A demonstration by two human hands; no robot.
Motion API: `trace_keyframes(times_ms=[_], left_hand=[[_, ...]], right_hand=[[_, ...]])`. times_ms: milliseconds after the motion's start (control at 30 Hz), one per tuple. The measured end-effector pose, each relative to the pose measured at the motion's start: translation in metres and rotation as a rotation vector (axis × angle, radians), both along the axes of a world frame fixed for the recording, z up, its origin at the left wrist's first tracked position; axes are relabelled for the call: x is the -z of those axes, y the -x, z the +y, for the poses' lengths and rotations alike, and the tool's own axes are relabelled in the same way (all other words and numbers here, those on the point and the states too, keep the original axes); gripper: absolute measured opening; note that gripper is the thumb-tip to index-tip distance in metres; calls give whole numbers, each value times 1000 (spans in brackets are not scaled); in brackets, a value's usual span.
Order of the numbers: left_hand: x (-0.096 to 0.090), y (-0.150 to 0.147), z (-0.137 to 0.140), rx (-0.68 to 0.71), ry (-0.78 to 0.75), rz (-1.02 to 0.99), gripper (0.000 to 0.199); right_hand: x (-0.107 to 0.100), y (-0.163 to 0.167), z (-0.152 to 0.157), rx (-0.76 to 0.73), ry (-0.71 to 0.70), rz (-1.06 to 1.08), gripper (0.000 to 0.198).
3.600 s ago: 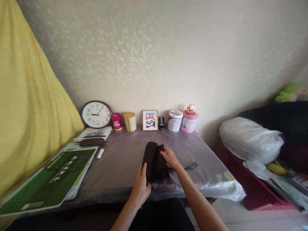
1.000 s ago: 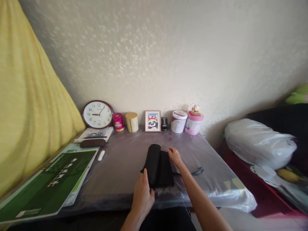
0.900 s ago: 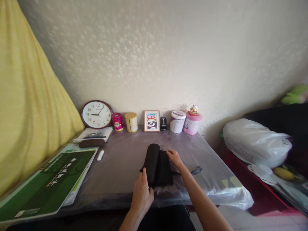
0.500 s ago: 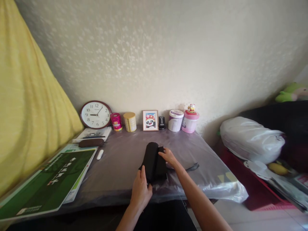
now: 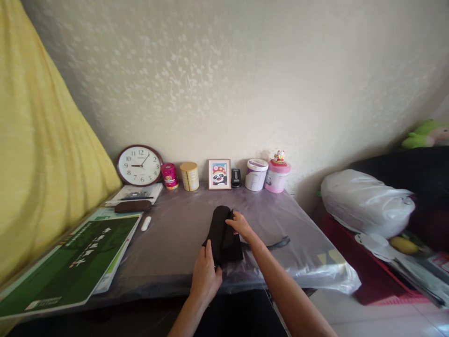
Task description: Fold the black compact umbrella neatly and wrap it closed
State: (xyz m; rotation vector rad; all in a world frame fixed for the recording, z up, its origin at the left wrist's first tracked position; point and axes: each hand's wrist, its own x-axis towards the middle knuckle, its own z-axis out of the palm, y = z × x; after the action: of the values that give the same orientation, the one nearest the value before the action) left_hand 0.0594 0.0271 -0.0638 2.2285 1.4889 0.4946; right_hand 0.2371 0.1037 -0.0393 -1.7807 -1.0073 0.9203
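Observation:
A black rolled cloth bundle (image 5: 219, 234) lies on the table's near half, its far end rounded and a loose flap along its right side. My left hand (image 5: 206, 274) is closed around its near left end, thumb along the side. With thumb and fingers, my right hand (image 5: 240, 223) pinches the flap's upper edge and holds it against the roll. Partly behind my right forearm, a dark grey strap (image 5: 280, 242) lies on the table; whether it joins the bundle is hidden.
Plastic film covers the table (image 5: 175, 252). Along the wall stand a clock (image 5: 140, 165), a pink tin (image 5: 170, 176), a yellow-lidded can (image 5: 190, 177), a panda picture frame (image 5: 220, 174) and two tubs (image 5: 256, 175). Green book (image 5: 84, 262) left; white bag (image 5: 366, 202) right.
My right hand has moved slightly left and toward me, folding the black flap over the roll. My left hand keeps nearly the same place and grip.

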Motion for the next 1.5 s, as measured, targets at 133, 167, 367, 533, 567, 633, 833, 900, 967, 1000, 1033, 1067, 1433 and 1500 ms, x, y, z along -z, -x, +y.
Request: trace_keyframes(times_ms=[133, 167, 367, 533, 567, 633, 833, 900, 967, 1000, 1033, 1067, 1433, 1500], left_hand=[[2, -1, 0, -5, -3, 2, 71], [2, -2, 0, -9, -4, 3, 71], [3, -5, 0, -23, 11, 17, 72], [2, -6, -1, -29, 13, 23, 72], [1, -6, -2, -25, 7, 28, 73], [0, -7, -3, -20, -4, 52, 73], [-1, -12, -7, -21, -15, 124, 75], [-3, -13, -7, -12, -2, 131, 77], [-5, -13, -8, -11, 21, 145, 78], [-6, -14, -8, -13, 29, 150, 79], [-7, -14, -8, -14, 32, 152, 79], [-6, -14, -8, -15, 31, 151, 80], [30, -10, 4, 4, 77, 59, 75], [29, -4, 5, 20, 97, 21, 77]], right_hand=[[1, 5, 1, 6, -14, -2, 29], [1, 6, 2, 7, -19, -3, 31], [5, 15, 3, -20, -60, 9, 40], [10, 15, 2, -74, -106, 6, 33], [12, 14, 2, -60, -119, -11, 33], [15, 11, 2, -10, -158, -67, 30], [24, 6, 7, 136, -307, -240, 19], [28, 9, 10, 169, -316, -254, 31], [32, 13, 13, 203, -290, -250, 46], [34, 16, 15, 219, -272, -248, 52], [36, 19, 17, 235, -254, -250, 56], [37, 22, 19, 248, -240, -257, 58], [49, 63, 23, 220, -212, -510, 74], [47, 65, 21, 195, -187, -530, 74]])
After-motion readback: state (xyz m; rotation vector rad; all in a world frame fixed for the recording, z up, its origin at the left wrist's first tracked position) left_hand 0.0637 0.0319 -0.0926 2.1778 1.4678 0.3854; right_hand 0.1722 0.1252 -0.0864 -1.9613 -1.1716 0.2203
